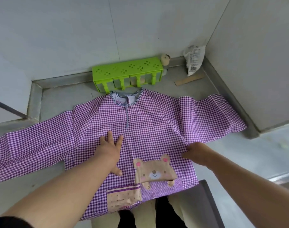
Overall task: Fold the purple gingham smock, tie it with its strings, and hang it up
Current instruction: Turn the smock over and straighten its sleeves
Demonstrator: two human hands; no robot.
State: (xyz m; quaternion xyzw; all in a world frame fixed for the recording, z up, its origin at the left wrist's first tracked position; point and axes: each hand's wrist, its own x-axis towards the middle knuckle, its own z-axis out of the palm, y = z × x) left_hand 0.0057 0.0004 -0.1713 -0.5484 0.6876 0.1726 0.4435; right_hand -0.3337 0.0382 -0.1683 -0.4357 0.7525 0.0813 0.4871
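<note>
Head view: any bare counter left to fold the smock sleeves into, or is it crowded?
Bare counter: left of the green rack above the left sleeve; right of the right hand below the right sleeve. Crowded: back corner, with rack, packet and wooden strip. Left hand presses the smock.

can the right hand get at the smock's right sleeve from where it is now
Probably yes. The right hand already grips the smock at its side edge, just below where the right sleeve branches off. The sleeve lies flat and uncovered on the counter, nothing between.
</note>
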